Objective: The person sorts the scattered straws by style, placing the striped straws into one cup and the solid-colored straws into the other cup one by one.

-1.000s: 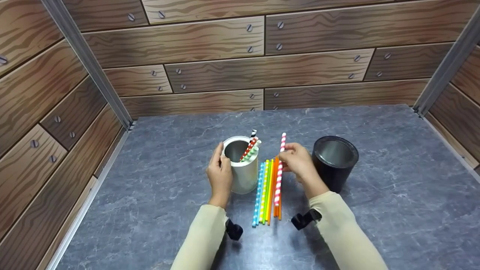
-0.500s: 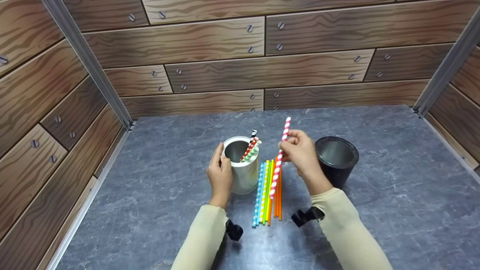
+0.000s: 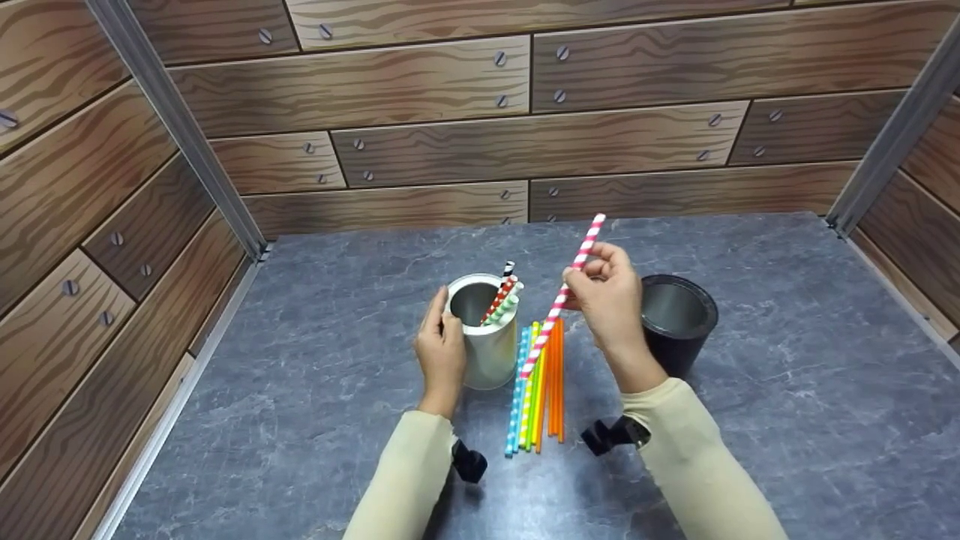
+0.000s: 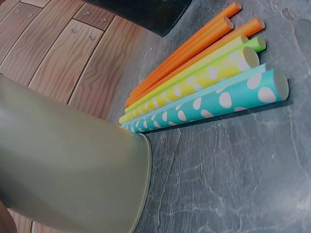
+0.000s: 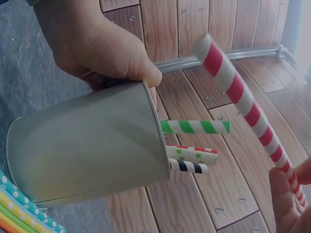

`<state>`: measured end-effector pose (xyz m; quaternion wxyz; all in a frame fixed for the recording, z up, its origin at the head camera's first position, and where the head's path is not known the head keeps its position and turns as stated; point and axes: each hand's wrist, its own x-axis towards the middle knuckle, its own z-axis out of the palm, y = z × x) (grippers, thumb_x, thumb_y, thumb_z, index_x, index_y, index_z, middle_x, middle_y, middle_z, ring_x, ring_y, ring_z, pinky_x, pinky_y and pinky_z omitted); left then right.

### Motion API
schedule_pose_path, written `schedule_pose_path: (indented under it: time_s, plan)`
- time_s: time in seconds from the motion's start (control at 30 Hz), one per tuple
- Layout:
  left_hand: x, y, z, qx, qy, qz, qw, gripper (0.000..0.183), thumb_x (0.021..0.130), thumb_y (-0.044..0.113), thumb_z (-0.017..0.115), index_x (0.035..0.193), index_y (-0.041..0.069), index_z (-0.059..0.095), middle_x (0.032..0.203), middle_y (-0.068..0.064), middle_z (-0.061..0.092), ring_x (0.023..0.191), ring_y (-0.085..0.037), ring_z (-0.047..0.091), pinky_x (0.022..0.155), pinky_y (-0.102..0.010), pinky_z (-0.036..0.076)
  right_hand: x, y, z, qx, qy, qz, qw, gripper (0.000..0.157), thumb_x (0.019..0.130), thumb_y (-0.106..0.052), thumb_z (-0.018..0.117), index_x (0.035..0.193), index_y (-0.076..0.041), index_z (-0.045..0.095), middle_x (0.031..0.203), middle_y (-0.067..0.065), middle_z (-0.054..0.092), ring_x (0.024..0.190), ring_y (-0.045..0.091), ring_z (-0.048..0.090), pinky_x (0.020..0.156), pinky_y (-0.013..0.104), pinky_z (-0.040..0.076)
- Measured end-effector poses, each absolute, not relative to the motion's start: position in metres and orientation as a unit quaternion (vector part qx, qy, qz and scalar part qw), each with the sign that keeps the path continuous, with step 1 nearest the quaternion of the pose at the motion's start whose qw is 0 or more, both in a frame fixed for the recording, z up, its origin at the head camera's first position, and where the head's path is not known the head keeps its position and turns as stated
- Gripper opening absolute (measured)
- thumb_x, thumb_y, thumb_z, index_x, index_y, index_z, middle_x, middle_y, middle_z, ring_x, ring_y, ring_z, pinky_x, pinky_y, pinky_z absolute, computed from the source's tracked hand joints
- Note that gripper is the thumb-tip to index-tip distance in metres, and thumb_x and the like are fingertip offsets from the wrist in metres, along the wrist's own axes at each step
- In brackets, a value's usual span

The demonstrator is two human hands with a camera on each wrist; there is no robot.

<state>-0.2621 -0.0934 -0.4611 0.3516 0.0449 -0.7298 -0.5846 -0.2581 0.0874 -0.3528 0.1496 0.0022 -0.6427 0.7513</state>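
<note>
My right hand [image 3: 609,300] pinches a pink-and-white striped paper straw [image 3: 556,307] between thumb and fingers. That straw slants in the air, its lower end over the row of straws. My left hand [image 3: 441,349] holds the side of a white can [image 3: 489,356], its thumb by the rim. Inside the can lean a few patterned straws: a green-striped one [image 5: 194,127], a star-patterned one [image 5: 194,155], a red dotted one and a black-striped one [image 5: 189,166]. Blue dotted straws [image 4: 223,99], yellow, green and orange straws [image 4: 189,48] lie side by side right of the can.
A black can [image 3: 675,330] stands upright just right of my right hand, partly behind it. The grey marbled tabletop [image 3: 300,360] is bounded by wood-patterned walls [image 3: 420,142] at the back and sides.
My right hand has lifted the pink-striped straw off the row of straws. The straw has tilted, its lower end swinging left toward the white can. The left hand stays put.
</note>
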Motion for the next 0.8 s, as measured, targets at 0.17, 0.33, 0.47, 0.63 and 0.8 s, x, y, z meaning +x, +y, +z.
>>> schedule_pose_path:
  time_s: [0.17,0.33,0.47,0.63,0.8]
  plan:
    - [-0.262,-0.094,-0.461,0.046,-0.728,-0.586,0.353,0.038,0.089,0.003,0.045,0.125,0.000,0.056,0.126,-0.015,0.057,0.120,-0.027,0.051,0.099,-0.038,0.042,-0.252,0.084,-0.349,0.030,-0.617,0.764,0.186,0.033,0.078,0.011,0.056,0.109,0.002,0.045,0.075,0.005,0.049,0.052,0.009,0.054,0.051,0.028,0.055]
    - [-0.263,-0.093,-0.461,0.048,-0.727,-0.588,0.352,0.038,0.089,0.004,0.045,0.125,0.001,0.057,0.126,-0.014,0.057,0.120,-0.026,0.051,0.099,-0.037,0.042,-0.246,0.080,-0.346,0.060,-0.603,0.759,0.238,0.033,0.079,0.010,0.057,0.107,0.000,0.044,0.075,0.006,0.050,0.056,0.010,0.052,0.052,0.028,0.055]
    - [-0.263,-0.093,-0.461,0.052,-0.729,-0.587,0.349,0.038,0.089,0.004,0.045,0.126,0.001,0.057,0.127,-0.014,0.057,0.120,-0.026,0.051,0.100,-0.036,0.042,-0.243,0.077,-0.347,0.083,-0.607,0.736,0.289,0.033,0.079,0.008,0.058,0.107,0.000,0.043,0.075,0.006,0.053,0.059,0.012,0.054,0.053,0.029,0.055]
    - [-0.262,-0.092,-0.460,0.055,-0.731,-0.583,0.349,0.038,0.089,0.004,0.045,0.125,0.001,0.057,0.126,-0.013,0.058,0.120,-0.025,0.051,0.100,-0.036,0.042,-0.240,0.071,-0.352,0.125,-0.588,0.722,0.341,0.033,0.079,0.010,0.058,0.106,0.001,0.042,0.076,0.007,0.054,0.059,0.015,0.053,0.053,0.029,0.055]
    - [-0.262,-0.092,-0.460,0.053,-0.734,-0.577,0.354,0.038,0.089,0.004,0.045,0.125,0.001,0.057,0.126,-0.013,0.058,0.120,-0.026,0.052,0.099,-0.037,0.043,-0.238,0.064,-0.357,0.151,-0.578,0.709,0.375,0.035,0.078,0.010,0.059,0.107,0.002,0.040,0.079,0.003,0.054,0.064,0.013,0.054,0.054,0.025,0.054]
